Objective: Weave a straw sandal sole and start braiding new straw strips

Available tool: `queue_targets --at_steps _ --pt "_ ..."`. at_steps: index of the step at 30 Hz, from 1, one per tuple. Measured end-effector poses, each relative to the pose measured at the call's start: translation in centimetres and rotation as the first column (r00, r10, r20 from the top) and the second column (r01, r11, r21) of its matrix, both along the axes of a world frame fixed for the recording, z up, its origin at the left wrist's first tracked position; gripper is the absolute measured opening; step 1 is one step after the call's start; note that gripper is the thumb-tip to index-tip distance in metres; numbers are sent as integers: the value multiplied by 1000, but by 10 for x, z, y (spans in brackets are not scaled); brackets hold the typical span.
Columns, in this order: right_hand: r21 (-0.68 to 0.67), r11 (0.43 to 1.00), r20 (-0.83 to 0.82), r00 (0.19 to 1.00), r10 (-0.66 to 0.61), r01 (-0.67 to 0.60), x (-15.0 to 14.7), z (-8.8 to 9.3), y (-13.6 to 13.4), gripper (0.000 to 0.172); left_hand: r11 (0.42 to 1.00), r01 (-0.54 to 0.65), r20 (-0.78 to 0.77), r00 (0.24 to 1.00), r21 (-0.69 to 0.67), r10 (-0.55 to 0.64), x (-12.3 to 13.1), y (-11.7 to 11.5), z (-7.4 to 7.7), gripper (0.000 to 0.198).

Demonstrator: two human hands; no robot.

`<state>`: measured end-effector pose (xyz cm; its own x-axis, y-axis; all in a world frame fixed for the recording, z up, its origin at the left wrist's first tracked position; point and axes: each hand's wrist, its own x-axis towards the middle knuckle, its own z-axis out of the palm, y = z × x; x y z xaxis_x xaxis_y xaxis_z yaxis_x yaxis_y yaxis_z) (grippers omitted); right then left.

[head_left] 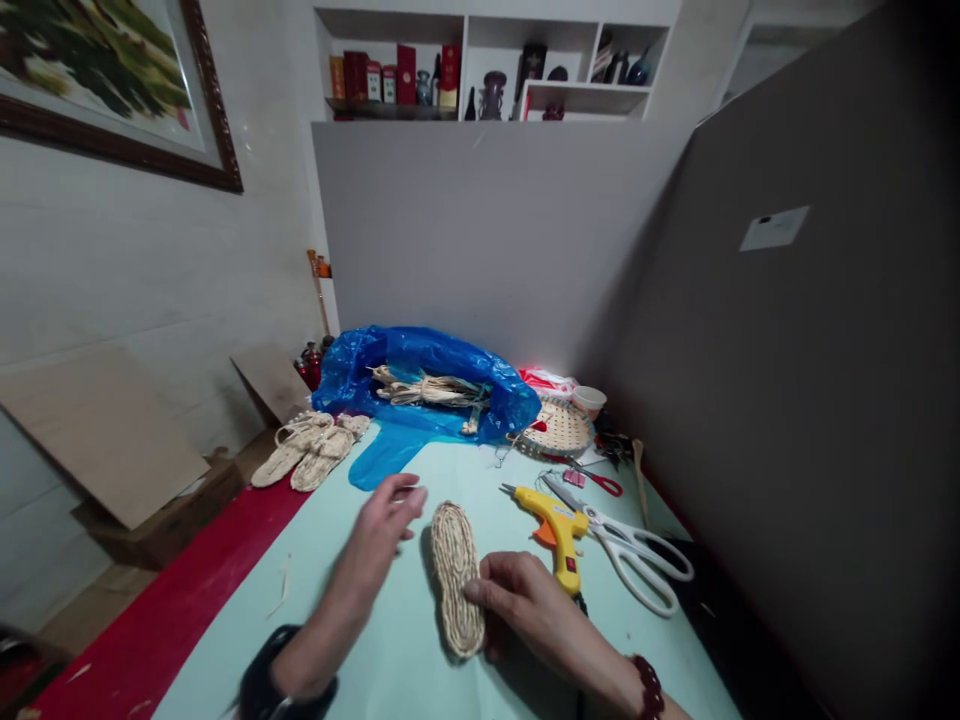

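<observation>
A small woven straw sole [456, 575] lies flat on the pale green table top [390, 660]. My right hand [521, 600] rests on its right edge, fingers curled, thumb and fingertips touching the weave. Just left of the sole my left hand [382, 530] hovers with its fingers stretched out and nothing in it; it is slightly blurred. A yellow glue gun [559, 532] lies right beside my right hand, nozzle pointing away to the left.
White-handled scissors [634, 550] lie right of the glue gun. Behind are a blue plastic bag [420, 385] of straw braid, a pair of finished straw sandals [307, 450], a round woven mat [559, 430], a white cup [589, 400]. Grey partitions [787, 330] close the back and right.
</observation>
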<state>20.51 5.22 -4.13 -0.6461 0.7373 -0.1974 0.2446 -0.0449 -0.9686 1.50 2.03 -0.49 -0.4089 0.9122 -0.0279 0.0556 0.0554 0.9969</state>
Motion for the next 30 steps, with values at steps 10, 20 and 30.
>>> queue_targets --at_steps 10,20,30 --pt "-96 991 56 994 95 -89 -78 8 4 37 952 -297 -555 781 73 286 -125 -83 -15 31" --pt "217 955 419 903 97 -203 -112 23 4 32 906 313 -959 117 283 259 -131 -115 -73 39" --pt "656 648 556 828 -70 -386 -123 42 -30 17 807 460 -929 173 369 326 -144 -135 -82 28"
